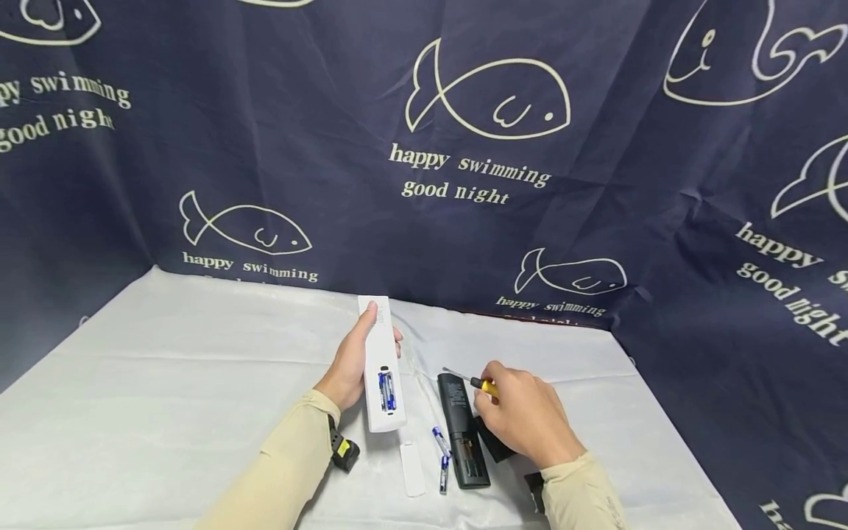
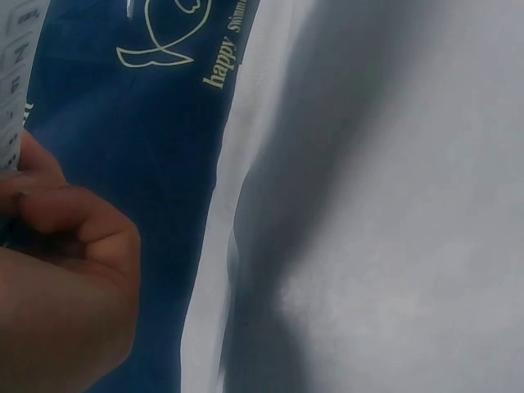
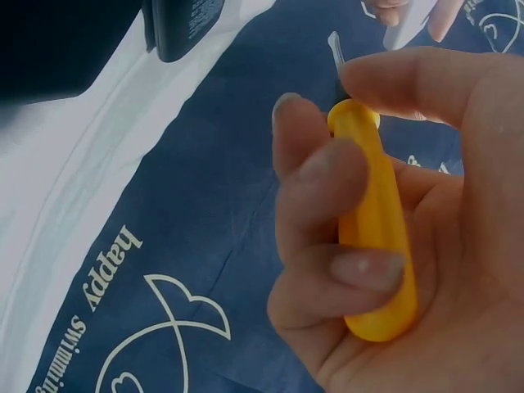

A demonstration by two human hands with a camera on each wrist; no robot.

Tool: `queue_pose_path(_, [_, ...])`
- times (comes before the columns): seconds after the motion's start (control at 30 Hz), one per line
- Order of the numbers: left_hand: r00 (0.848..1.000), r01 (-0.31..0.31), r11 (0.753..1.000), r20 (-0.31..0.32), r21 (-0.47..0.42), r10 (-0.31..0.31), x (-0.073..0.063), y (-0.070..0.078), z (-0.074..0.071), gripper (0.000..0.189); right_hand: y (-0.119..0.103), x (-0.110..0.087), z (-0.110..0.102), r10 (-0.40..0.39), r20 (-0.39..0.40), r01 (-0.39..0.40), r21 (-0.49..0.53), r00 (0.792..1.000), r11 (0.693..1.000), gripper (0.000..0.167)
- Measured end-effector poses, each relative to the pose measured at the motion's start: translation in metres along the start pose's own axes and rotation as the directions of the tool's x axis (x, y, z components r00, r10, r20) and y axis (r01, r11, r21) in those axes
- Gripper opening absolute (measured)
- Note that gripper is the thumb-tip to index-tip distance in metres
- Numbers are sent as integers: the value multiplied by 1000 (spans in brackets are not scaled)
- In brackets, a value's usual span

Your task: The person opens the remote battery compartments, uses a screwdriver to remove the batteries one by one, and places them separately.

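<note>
My left hand (image 1: 350, 364) grips a white remote control (image 1: 379, 338), held with its back toward the head camera. Its battery bay lies uncovered, and blue-and-silver batteries (image 1: 387, 391) sit inside. In the left wrist view, buttons show along the remote's edge (image 2: 16, 78). A screwdriver with a yellow handle (image 3: 372, 229) is in my right hand (image 1: 526, 408), fingers curled round the handle and its metal tip (image 1: 449, 370) pointing left. Below that hand a black remote control (image 1: 457, 412) lies face down on the table, its battery bay uncovered.
Two loose batteries (image 1: 443, 473) lie left of the black remote. A white battery cover (image 1: 412, 470) rests beside them. Some black object (image 1: 493, 440), partly hidden, is under my right hand. White cloth (image 1: 165, 412) covers the table; dark blue printed fabric (image 1: 358, 147) rises behind it.
</note>
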State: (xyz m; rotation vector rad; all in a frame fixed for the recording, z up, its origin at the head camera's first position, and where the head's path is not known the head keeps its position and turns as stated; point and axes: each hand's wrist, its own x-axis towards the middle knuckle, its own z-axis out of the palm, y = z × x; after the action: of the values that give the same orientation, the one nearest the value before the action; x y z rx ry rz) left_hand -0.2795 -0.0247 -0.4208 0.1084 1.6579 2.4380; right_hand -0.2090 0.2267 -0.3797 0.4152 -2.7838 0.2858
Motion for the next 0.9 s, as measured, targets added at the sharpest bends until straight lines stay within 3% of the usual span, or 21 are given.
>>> queue_pose_path(0.33, [1000, 16, 1000, 4, -24, -16, 1, -2, 3, 74, -6, -5, -4, -56, -15, 56, 30, 998, 998, 9])
queue_pose_path(0.53, [998, 58, 998, 13, -10, -58, -1, -1, 6, 75, -10, -5, -4, -111, -40, 112, 30, 993, 993, 7])
queue_pose_path(0.9, [998, 64, 996, -4, 58, -63, 0, -3, 5, 77, -8, -4, -5, -254, -103, 260, 49, 962, 964, 3])
